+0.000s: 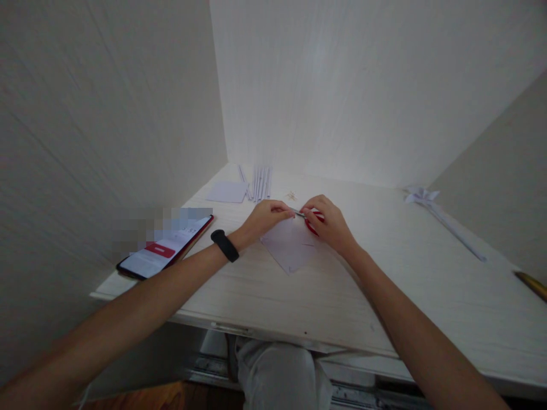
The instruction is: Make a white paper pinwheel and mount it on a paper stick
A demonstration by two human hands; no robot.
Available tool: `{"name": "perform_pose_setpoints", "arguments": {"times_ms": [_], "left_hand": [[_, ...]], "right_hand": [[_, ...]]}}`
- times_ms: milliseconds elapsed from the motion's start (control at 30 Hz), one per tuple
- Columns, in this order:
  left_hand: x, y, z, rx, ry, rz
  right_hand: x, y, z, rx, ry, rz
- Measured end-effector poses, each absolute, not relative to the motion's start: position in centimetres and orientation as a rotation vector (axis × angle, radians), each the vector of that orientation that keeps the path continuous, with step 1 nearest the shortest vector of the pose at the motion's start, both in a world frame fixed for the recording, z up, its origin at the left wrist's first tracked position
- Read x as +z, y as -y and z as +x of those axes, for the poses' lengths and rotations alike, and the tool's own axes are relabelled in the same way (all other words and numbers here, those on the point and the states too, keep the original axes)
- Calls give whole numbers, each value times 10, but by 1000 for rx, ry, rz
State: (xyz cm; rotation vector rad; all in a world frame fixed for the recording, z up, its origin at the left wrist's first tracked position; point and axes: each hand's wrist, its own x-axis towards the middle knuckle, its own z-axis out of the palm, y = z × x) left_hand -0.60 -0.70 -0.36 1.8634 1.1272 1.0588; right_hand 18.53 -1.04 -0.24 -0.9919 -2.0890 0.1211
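Red-handled scissors (314, 223) are in my right hand (329, 223), their metal blades pointing left toward my other hand. My left hand (269, 218), with a black band on the wrist, pinches at the blade tips. Whether its fingers grip the blades, the paper or something small between them I cannot make out. Under both hands a square white sheet of paper (288, 250) lies on the table, turned corner toward me, with short lines or cuts at its corners.
Rolled paper sticks (262, 183) and a paper stack (228, 192) lie at the back left, near tiny sticks (291, 195). A phone (164, 247) rests at left. On the right is a paper pinwheel (421, 195) on its stick. Walls enclose the white table (265, 299).
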Motion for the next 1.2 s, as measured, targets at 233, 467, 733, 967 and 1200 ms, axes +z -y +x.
{"name": "perform_pose_setpoints", "arguments": {"times_ms": [233, 467, 733, 967, 1200], "left_hand": [[-4, 8, -8, 1009, -1125, 1911], [-4, 9, -7, 986, -1023, 1816], [-7, 4, -5, 997, -957, 1765], [-10, 5, -3, 1007, -976, 1870], [-14, 12, -4, 1044, -1079, 2080]], "right_hand": [[-10, 12, 178, 316, 2135, -853], [-11, 12, 178, 388, 2100, -947], [-15, 13, 177, 492, 2126, -922], [-18, 11, 176, 469, 2127, -920], [-21, 15, 173, 322, 2121, -988]]}}
